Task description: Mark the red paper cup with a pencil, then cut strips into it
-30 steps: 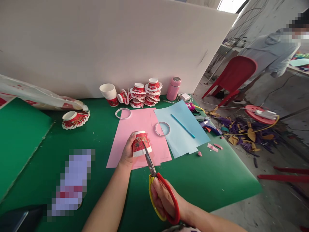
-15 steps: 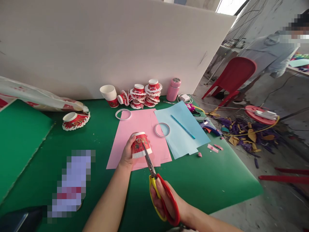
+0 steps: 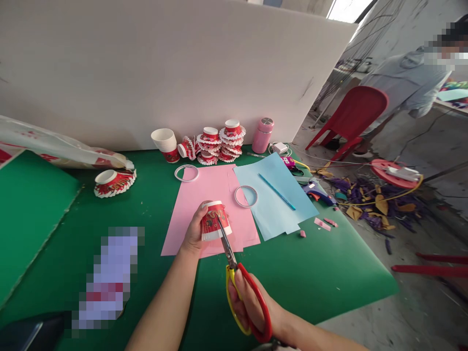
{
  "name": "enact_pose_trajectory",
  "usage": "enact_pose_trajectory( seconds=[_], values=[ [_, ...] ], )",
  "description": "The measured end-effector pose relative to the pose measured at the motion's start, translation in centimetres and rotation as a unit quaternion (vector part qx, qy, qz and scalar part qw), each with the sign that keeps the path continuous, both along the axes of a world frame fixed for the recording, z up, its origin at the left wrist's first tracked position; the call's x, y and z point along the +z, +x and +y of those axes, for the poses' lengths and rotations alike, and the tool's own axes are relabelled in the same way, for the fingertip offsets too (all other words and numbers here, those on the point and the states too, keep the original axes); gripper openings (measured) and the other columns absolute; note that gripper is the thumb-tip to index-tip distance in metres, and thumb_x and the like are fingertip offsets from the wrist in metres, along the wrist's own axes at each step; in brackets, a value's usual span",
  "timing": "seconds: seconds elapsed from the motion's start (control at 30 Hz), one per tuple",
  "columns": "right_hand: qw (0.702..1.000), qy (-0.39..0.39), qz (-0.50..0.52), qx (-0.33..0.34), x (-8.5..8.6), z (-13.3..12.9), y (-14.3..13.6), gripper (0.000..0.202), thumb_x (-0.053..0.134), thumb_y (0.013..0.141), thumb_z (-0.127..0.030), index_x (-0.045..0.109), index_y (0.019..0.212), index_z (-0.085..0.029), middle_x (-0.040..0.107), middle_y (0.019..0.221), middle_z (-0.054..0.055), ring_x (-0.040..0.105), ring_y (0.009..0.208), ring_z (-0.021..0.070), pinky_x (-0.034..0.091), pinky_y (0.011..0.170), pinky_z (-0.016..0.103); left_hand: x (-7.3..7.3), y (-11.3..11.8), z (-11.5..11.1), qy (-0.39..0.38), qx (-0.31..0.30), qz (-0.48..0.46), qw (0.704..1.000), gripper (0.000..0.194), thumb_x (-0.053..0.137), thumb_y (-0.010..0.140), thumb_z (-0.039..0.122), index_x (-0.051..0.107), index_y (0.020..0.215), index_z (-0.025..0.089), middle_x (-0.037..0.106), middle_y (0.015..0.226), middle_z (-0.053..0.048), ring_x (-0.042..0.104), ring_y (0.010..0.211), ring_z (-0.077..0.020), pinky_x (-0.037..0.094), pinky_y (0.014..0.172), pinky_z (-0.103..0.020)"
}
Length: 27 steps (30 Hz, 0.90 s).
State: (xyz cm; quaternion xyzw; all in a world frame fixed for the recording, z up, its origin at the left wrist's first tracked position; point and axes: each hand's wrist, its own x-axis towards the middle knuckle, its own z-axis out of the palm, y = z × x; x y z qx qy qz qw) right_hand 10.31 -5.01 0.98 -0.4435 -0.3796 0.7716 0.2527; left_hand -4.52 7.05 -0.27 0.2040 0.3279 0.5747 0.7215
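My left hand (image 3: pixel 192 233) holds a red and white paper cup (image 3: pixel 214 220) upside down above a pink paper sheet (image 3: pixel 212 192). My right hand (image 3: pixel 252 304) grips red and yellow scissors (image 3: pixel 237 273), whose blades reach up into the cup's rim side. A pile of cut, fanned-out red cups (image 3: pixel 219 141) stands at the back of the green table (image 3: pixel 300 278), next to a stack of whole cups (image 3: pixel 165 142).
A light blue sheet (image 3: pixel 272 195) with a blue pen (image 3: pixel 277 191) lies right of the pink one. Two tape rings (image 3: pixel 186 172) (image 3: pixel 246 195), a pink bottle (image 3: pixel 263 134), a glue gun (image 3: pixel 318 191) and another cut cup (image 3: pixel 114 182) are on the table. A person leans by a red chair (image 3: pixel 353 117) at right.
The cup has turned slightly in my left hand and the scissor blades have shifted a little along its wall. Both hands stay in the same place.
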Motion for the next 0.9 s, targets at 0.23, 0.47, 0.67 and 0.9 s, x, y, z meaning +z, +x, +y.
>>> enact_pose_trajectory(
  seconds=[0.23,0.47,0.67,0.9],
  values=[
    [1.000,-0.008,-0.005,0.003,-0.1,0.1,0.1,0.068,0.034,0.070,-0.088,0.040,0.065,-0.020,0.033,0.039,-0.010,0.029,0.027,0.0036,0.025,0.028,0.016,-0.1,-0.1,0.1,-0.001,0.002,0.001,1.000,0.031,0.066,0.074,0.036,0.058,0.097,0.018,0.072,0.088,-0.007,0.069,0.073,-0.0262,0.053,0.069,-0.041],
    [0.999,-0.044,0.006,0.006,0.6,0.3,0.1,0.070,0.039,0.064,-0.090,0.042,0.068,-0.020,0.036,0.043,-0.010,0.033,0.030,0.0035,0.027,0.030,0.016,0.0,0.0,0.1,0.002,-0.004,-0.002,1.000,0.029,0.067,0.073,0.036,0.056,0.094,0.018,0.072,0.089,-0.007,0.070,0.073,-0.0267,0.054,0.069,-0.042],
    [0.999,-0.050,0.017,-0.002,0.7,0.4,0.1,0.069,0.040,0.066,-0.088,0.043,0.069,-0.019,0.036,0.043,-0.010,0.032,0.031,0.0029,0.026,0.032,0.017,0.1,0.0,0.0,0.006,-0.011,0.006,1.000,0.027,0.067,0.073,0.036,0.055,0.090,0.019,0.072,0.088,-0.007,0.070,0.072,-0.0262,0.054,0.068,-0.041],
    [0.999,-0.030,0.008,-0.010,0.0,0.1,0.0,0.069,0.036,0.067,-0.089,0.042,0.069,-0.020,0.032,0.041,-0.011,0.028,0.029,0.0032,0.025,0.030,0.017,0.0,-0.1,0.0,0.008,-0.019,0.008,1.000,0.026,0.066,0.074,0.037,0.056,0.092,0.020,0.072,0.089,-0.007,0.070,0.074,-0.0265,0.053,0.070,-0.042]
  ],
)
